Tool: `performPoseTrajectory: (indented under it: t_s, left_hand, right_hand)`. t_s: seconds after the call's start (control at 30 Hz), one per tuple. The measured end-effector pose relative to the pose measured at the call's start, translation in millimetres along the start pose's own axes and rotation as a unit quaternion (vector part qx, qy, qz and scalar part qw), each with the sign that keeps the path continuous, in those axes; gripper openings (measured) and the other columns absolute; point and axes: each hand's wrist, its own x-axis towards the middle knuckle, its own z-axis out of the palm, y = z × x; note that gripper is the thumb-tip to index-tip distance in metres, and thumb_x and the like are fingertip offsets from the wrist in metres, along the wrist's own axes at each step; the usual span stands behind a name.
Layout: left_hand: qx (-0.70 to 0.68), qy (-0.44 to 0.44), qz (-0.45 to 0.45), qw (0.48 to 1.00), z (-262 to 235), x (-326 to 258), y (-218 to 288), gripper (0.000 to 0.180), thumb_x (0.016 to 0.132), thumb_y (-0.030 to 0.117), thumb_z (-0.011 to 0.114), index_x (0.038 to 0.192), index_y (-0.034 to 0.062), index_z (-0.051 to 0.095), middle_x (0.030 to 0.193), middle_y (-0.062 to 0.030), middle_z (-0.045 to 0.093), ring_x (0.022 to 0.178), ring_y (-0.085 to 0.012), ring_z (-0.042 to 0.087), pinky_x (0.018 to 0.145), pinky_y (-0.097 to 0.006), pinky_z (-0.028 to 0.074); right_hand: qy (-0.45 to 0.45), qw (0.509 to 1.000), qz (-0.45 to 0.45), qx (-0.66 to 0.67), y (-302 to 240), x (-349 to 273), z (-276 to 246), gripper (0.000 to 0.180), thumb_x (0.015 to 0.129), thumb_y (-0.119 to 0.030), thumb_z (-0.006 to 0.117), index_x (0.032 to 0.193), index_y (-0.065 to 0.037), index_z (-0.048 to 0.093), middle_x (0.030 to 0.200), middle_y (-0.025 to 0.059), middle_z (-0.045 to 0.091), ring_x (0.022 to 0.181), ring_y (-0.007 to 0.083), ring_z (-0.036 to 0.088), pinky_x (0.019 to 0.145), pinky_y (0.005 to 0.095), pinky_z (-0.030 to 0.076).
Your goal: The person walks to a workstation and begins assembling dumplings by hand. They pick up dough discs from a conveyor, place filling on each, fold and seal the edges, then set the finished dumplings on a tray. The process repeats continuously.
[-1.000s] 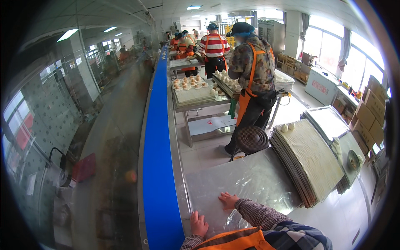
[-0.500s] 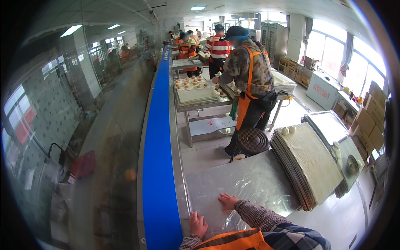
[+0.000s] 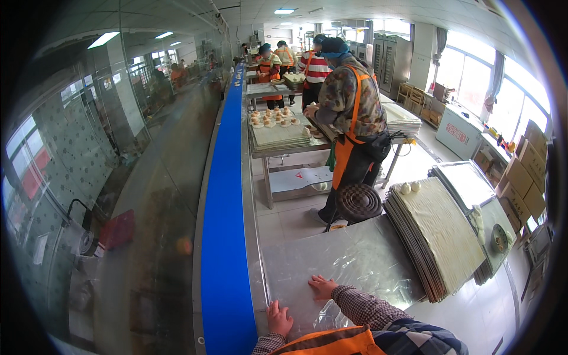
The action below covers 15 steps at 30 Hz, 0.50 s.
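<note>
My right hand [image 3: 323, 287] lies flat on a shiny metal tabletop [image 3: 349, 254], fingers spread, holding nothing. Closer to me and further left, my left hand [image 3: 279, 319] rests at the table's left side by the metal edge of a blue conveyor belt [image 3: 223, 248]; its fingers are apart and it is empty too. To the right of my hands stands a tall stack of cloth-covered trays [image 3: 444, 231], with two white dough balls [image 3: 410, 187] on its far corner.
A round dark stool [image 3: 358, 202] stands beyond the table. A co-worker in a camouflage top [image 3: 352, 94] works at a table with filled dough pieces [image 3: 275, 118]; several others are farther back. At right, a bowl [image 3: 500, 238] sits on another tray. Cardboard boxes [image 3: 526, 171] are piled at far right.
My hands stay in the same place on the tabletop. The view has shifted slightly, and the co-workers at the back have changed posture a little.
</note>
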Motion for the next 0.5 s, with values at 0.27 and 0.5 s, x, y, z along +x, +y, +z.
performPoseTrajectory:
  t_s: [0.27,0.5]
  left_hand:
    - [-0.015,0.001,-0.003,1.0,2.4,-1.1,-1.3,0.035,0.069,0.02,0.07,0.102,0.0085,0.065,0.14,-0.022,0.038,0.134,-0.041,0.032,0.112,-0.054,0.022]
    - [-0.014,-0.009,-0.008,1.0,-1.9,1.4,-3.5,0.036,0.07,0.02,0.07,0.103,0.0089,0.065,0.14,-0.0219,0.038,0.134,-0.0405,0.032,0.112,-0.053,0.021]
  right_hand:
    - [-0.001,1.0,-0.001,-0.002,-0.5,-1.7,-0.1,0.092,0.074,-0.043,0.073,0.149,-0.023,0.024,0.159,0.0029,0.009,0.146,0.0277,0.009,0.106,0.0694,0.02]
    - [-0.004,1.0,0.002,0.011,-3.9,-0.2,-2.1,0.092,0.074,-0.042,0.073,0.149,-0.023,0.023,0.159,0.0027,0.008,0.147,0.027,0.007,0.107,0.0689,0.018]
